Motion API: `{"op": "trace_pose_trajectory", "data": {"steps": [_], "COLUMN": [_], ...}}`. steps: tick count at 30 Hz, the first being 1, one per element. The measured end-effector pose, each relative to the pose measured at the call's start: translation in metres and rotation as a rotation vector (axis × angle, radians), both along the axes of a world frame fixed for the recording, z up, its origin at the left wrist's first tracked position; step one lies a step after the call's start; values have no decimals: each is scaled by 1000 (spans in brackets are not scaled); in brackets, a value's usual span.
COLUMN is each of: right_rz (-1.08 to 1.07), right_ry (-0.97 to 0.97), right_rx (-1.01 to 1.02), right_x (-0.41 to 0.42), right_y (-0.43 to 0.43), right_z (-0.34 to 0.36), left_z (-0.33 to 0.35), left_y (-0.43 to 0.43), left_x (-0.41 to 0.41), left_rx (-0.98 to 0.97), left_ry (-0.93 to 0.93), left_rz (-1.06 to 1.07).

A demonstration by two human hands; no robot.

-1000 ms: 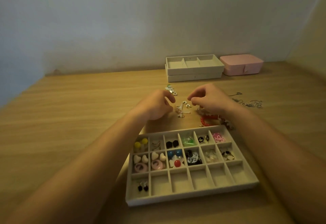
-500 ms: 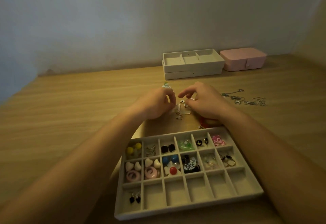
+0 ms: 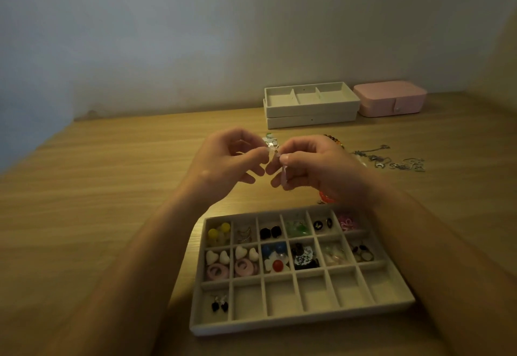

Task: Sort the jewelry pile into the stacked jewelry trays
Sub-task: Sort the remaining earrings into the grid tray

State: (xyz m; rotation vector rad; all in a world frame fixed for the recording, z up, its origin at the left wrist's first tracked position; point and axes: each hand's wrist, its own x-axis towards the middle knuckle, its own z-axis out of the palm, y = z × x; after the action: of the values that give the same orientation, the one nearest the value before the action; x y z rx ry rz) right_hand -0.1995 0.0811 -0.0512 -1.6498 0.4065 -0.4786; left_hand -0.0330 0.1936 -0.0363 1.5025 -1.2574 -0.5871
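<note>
Two hands raised above the table (image 3: 112, 187): left hand (image 3: 223, 165) and right hand (image 3: 316, 171) both pinching a small silvery piece (image 3: 272, 152) between thumb and forefinger, remaining fingers loosely curled. Just below, divided tray (image 3: 279, 327), partly filled. Farther back, stacked trays (image 3: 310, 116) beside pink box (image 3: 390, 98); chains (image 3: 391, 159) at right.

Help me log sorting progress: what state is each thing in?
Left hand, pinching a small piece.
Right hand, pinching the same small piece.
Grid tray, top two rows filled, bottom row holding one pair.
Stacked trays, top one looks empty.
Pink box, closed.
Chains, loose on the table.
</note>
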Motion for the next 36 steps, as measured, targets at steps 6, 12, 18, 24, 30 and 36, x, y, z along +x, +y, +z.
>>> {"op": "trace_pose_trajectory", "data": {"steps": [6, 12, 18, 24, 30, 36], "right_rz": [-19, -28, 14, 73, 153, 147], "right_ry": [-2, 62, 134, 185, 324, 515], "right_rx": [-45, -103, -196, -283, -363, -574], "right_x": [-2, -2, -2, 1, -11, -20], "right_y": [1, 5, 13, 24, 57, 93], "right_z": [-2, 0, 11, 41, 46, 32], "left_z": [-8, -5, 0, 22, 24, 6], "left_y": [15, 19, 20, 35, 74, 103], "left_x": [3, 7, 2, 1, -6, -17], "left_rx": [-94, -139, -115, -136, 3, 154], "left_ry": [301, 481, 434, 261, 83, -71], "left_rz": [64, 64, 66, 113, 89, 45]}}
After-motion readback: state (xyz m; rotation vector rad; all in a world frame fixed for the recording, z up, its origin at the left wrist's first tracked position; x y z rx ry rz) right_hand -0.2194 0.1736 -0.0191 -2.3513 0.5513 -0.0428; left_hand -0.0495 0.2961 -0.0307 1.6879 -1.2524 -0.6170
